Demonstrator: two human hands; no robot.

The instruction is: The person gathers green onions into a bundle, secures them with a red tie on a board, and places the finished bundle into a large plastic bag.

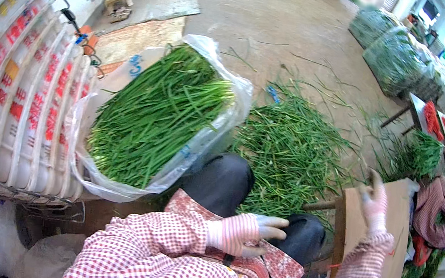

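Observation:
My left hand (249, 232), in a striped glove with pale fingertips, hovers over my lap, its fingers apart and nothing in them. To the right, my right hand (373, 204), slightly blurred and gloved alike, is raised over the near-left part of a wooden board (392, 236). Its thumb and fingers stand apart, with nothing visible in the grasp. Ahead on the left, a clear plastic bag (241, 98) lies open, filled with long green garlic chives (159, 124) with pale stem ends. Loose green leaves (295, 146) are heaped on the floor beyond my knees.
White plastic crates (33, 91) with red writing are stacked at the left. More greens (423, 153) stand past the board, beside a small table with red ties (433, 120). Large wrapped bales (396, 61) line the right. A person's checked sleeve (440, 212) shows at far right.

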